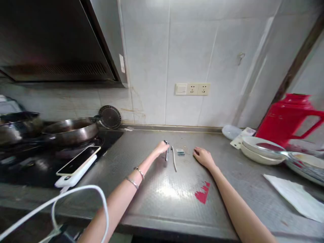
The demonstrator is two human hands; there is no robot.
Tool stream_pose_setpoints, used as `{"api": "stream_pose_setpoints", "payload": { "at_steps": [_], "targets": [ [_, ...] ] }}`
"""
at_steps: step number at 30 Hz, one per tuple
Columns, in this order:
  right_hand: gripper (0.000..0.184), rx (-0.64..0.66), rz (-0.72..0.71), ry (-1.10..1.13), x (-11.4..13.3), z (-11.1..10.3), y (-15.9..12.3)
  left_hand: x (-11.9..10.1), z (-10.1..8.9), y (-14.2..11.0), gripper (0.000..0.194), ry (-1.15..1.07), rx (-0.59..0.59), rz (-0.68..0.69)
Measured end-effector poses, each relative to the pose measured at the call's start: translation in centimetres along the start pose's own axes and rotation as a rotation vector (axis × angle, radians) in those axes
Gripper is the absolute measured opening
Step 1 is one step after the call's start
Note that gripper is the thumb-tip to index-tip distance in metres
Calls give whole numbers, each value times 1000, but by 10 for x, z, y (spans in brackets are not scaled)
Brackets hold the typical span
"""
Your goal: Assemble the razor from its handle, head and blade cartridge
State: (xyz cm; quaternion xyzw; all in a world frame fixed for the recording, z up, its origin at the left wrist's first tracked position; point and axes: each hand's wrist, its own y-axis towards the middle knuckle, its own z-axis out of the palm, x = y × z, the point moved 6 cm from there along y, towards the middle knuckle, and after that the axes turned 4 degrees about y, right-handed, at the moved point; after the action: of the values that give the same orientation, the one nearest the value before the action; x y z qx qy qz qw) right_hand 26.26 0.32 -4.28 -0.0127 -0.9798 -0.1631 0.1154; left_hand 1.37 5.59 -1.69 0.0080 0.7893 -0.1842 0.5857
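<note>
My left hand [162,147] is closed on a slim silver-and-dark metal tool [167,155], held upright above the counter; its exact kind is too small to make out. Just right of it lies a short white cord [174,159]. Between my hands sits a small clear packet [180,152] with bluish contents, and a thin tan thread [186,149] curls beside it. My right hand [203,157] rests palm down on the metal counter, its fingers loosely stretched and holding nothing. Nearer to me is a jagged red piece [203,193], lying flat.
A phone [79,160] on a white power bank lies at the stove's edge, with a white cable [76,187] looping in front of my left arm. Pans [71,131] stand on the stove. Stacked bowls [263,150], a red jug [286,118] and white paper [295,195] are at right.
</note>
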Motion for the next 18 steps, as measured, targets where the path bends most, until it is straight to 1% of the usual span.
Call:
{"api": "stream_pose_setpoints", "payload": {
  "at_steps": [4,10,14,18],
  "targets": [
    [38,3,-13,3,3,-3,-1,3,-18,3,19,-36,38,-56],
    [40,-5,11,32,0,0,0,16,-40,6,20,-78,72,-182],
    [40,-5,15,38,-1,2,2,22,-43,5,24,-81,94,-262],
    [39,-7,16,40,-2,2,2,23,-43,1,29,-67,94,-286]
  ]
}}
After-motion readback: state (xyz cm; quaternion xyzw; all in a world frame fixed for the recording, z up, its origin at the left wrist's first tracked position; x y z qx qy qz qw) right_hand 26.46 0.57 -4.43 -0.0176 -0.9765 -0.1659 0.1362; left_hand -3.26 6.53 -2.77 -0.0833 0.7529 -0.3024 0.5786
